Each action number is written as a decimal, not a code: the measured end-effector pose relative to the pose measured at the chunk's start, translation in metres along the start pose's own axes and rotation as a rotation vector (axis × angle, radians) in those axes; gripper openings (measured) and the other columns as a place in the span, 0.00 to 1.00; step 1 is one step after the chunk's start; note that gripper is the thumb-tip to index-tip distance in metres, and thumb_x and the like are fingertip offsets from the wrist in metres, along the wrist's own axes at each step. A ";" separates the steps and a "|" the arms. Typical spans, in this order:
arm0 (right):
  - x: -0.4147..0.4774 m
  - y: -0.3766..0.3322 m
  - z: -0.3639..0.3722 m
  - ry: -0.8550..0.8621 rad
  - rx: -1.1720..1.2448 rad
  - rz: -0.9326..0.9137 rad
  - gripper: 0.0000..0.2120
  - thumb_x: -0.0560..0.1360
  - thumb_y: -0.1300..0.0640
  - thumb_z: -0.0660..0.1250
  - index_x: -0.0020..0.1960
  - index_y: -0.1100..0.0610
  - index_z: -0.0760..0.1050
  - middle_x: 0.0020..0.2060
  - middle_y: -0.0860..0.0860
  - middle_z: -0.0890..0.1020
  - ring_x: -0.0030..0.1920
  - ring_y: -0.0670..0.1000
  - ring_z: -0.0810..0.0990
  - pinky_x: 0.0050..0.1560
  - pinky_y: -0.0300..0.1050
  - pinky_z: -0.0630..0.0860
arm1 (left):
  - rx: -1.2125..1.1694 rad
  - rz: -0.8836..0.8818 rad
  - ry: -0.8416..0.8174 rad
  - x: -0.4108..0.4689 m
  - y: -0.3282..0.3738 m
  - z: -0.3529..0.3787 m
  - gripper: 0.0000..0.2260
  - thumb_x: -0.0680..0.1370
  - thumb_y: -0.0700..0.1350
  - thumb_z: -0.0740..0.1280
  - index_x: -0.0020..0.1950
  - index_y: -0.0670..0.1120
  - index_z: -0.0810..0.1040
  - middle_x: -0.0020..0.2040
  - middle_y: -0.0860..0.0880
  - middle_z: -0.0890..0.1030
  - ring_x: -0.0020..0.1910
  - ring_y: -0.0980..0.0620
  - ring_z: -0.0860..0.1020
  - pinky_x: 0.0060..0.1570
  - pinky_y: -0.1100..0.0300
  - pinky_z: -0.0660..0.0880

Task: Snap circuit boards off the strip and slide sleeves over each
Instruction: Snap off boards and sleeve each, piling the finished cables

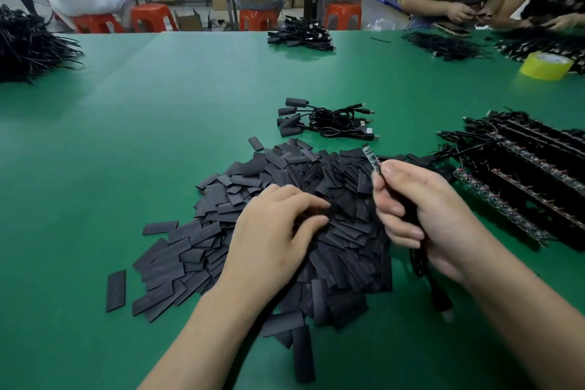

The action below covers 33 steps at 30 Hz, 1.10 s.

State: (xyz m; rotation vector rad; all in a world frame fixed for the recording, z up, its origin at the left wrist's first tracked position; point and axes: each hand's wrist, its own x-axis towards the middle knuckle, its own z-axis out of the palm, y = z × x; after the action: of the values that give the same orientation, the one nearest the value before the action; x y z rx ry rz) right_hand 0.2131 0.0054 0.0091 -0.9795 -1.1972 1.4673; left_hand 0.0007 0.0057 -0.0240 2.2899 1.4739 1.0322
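Note:
A heap of flat black sleeves (221, 231) covers the green table in front of me. My left hand (275, 231) lies on top of the heap, its fingertips curled and pinching at a sleeve (319, 212). My right hand (424, 215) grips a small circuit board (371, 158) by its lower end; the board points up and away, and its black cable (421, 263) hangs down below the hand. Strips of joined circuit boards (512, 180) with cables lie in rows at the right.
A small bundle of sleeved cables (326, 122) lies beyond the heap, another pile (300, 35) sits farther back. Black cable piles lie at the far left (28, 44) and far right. A yellow tape roll (546, 65) stands at right. Other people work at the far-right edge.

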 end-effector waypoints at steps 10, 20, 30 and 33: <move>0.004 0.018 0.000 0.081 -0.824 -0.146 0.13 0.83 0.47 0.64 0.42 0.51 0.76 0.28 0.50 0.71 0.30 0.45 0.67 0.36 0.48 0.64 | 0.141 0.067 -0.067 0.000 0.004 0.003 0.10 0.80 0.56 0.70 0.59 0.56 0.85 0.51 0.57 0.83 0.52 0.52 0.77 0.53 0.51 0.74; 0.002 0.024 0.006 0.106 -0.959 -0.200 0.09 0.77 0.46 0.70 0.41 0.47 0.76 0.32 0.49 0.78 0.31 0.43 0.70 0.35 0.41 0.66 | 0.132 0.001 -0.003 -0.001 0.007 0.013 0.07 0.80 0.52 0.71 0.56 0.55 0.86 0.45 0.55 0.79 0.48 0.51 0.78 0.48 0.53 0.76; 0.001 0.024 0.005 0.168 -0.908 -0.266 0.05 0.76 0.47 0.72 0.48 0.46 0.79 0.32 0.52 0.78 0.34 0.49 0.75 0.38 0.42 0.70 | -0.164 -0.113 0.207 -0.001 0.008 0.009 0.03 0.79 0.45 0.69 0.45 0.51 0.80 0.39 0.56 0.81 0.40 0.55 0.79 0.43 0.58 0.76; 0.001 0.024 0.005 0.164 -0.882 -0.258 0.08 0.77 0.49 0.71 0.44 0.53 0.79 0.33 0.53 0.78 0.33 0.49 0.74 0.38 0.44 0.69 | -0.353 -0.166 0.181 -0.001 0.011 0.011 0.05 0.80 0.42 0.71 0.45 0.51 0.82 0.39 0.58 0.82 0.37 0.59 0.79 0.38 0.71 0.70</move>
State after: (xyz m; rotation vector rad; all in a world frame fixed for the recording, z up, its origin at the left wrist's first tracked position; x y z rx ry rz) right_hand 0.2041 0.0045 -0.0132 -1.4109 -1.8090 0.6067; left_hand 0.0155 0.0020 -0.0270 1.8410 1.3847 1.3537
